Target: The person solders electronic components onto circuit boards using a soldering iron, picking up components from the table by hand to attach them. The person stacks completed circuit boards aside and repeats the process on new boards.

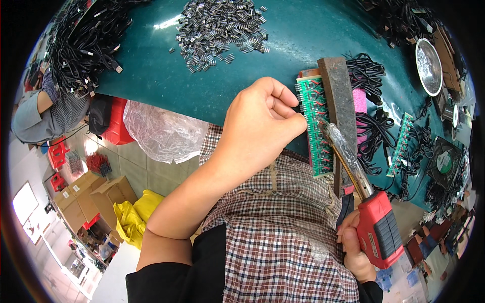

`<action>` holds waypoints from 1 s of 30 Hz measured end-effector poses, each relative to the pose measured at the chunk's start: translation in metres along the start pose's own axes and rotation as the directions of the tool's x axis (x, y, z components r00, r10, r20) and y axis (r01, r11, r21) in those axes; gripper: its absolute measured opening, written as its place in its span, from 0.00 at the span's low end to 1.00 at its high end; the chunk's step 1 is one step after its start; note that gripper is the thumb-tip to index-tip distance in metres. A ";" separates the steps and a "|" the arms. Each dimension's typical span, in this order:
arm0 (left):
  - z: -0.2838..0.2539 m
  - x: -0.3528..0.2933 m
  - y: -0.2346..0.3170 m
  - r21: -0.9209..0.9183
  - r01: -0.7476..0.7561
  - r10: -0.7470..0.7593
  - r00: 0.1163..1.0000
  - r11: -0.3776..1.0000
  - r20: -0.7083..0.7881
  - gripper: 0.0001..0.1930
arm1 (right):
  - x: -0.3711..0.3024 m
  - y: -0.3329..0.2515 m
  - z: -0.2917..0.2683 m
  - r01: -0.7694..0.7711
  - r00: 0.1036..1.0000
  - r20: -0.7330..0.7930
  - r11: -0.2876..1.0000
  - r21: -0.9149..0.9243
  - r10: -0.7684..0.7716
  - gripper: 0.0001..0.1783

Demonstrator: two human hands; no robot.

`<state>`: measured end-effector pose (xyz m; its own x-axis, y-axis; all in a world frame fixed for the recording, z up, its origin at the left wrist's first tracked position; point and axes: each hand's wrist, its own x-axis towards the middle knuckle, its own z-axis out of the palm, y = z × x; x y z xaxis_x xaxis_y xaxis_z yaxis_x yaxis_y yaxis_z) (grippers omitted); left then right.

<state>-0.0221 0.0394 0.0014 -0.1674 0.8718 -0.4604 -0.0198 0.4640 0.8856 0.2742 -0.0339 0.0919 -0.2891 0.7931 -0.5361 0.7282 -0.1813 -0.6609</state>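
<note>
My right hand [357, 255] grips a red and black soldering gun [380, 227] whose metal barrel slants up to the left. Its tip reaches a long green circuit board panel [319, 144] carrying short red wires and a row of metal pins along its left side. Thumb and fingers of my left hand [260, 118] are pinched together at that pin edge; whatever lies between the fingertips is too small and covered to make out. A dark bar-shaped block [338, 91] stands along the right side of the panel.
A heap of small black pin connectors [217, 30] lies on the green tabletop [151, 65]. Black cable bundles [83, 45] fill the far left; more coiled cables [374, 129] and a second green board strip [400, 144] lie to the right. Another person's arm [35, 111] shows at left.
</note>
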 end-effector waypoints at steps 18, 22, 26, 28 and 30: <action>-0.044 0.048 0.007 0.890 -0.314 0.756 0.653 0.332 -0.052 0.04 | 0.001 -0.014 -0.006 0.013 0.999 -0.034 0.997 -0.071 -0.015 0.09; -0.043 0.037 0.005 0.836 -0.352 0.713 0.699 0.422 -0.065 0.04 | 0.001 -0.013 -0.006 -0.015 1.000 -0.020 0.994 -0.104 0.013 0.09; -0.044 0.028 0.006 0.776 -0.327 0.659 0.737 0.538 -0.146 0.04 | 0.002 -0.012 -0.006 0.009 1.000 -0.016 0.988 -0.157 -0.012 0.10; -0.044 0.027 0.006 0.661 -0.352 0.611 0.764 0.663 -0.206 0.04 | 0.002 -0.012 -0.005 -0.003 0.999 -0.032 0.990 -0.144 -0.002 0.10; -0.044 0.028 0.006 0.455 -0.333 0.496 0.814 0.826 -0.304 0.04 | 0.002 -0.012 -0.003 -0.040 0.998 -0.046 0.999 -0.026 0.038 0.10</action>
<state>-0.0706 0.0600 -0.0034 -0.4454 0.8915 0.0826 0.4880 0.1644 0.8572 0.2666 -0.0284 0.1000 -0.2318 0.8118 -0.5360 0.7548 -0.1975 -0.6255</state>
